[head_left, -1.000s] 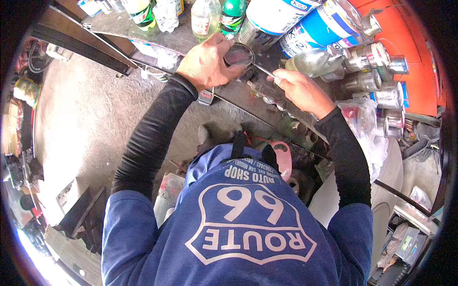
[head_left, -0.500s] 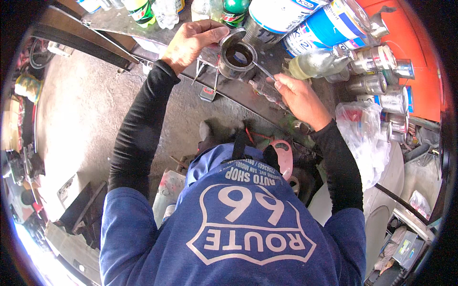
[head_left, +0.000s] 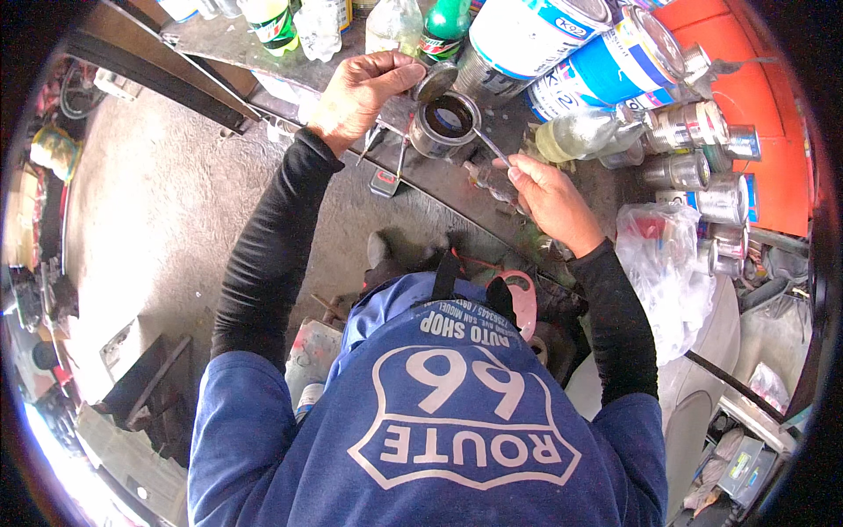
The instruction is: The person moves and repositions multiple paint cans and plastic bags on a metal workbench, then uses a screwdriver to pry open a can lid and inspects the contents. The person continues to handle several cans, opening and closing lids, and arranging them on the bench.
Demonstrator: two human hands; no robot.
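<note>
Now left fingers (head_left: 402,78) pinch a round, tilted metal lid (head_left: 436,83).

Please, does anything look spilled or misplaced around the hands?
Nothing clearly stands out. The left hand holds a lid tilted beside the open can; the right hand holds a thin rod reaching its rim. I see no obvious spill, although the dark bench could hide one.

Pale letters and digits mark the blue shirt (head_left: 465,420), dark ones two large cans (head_left: 525,39).
</note>
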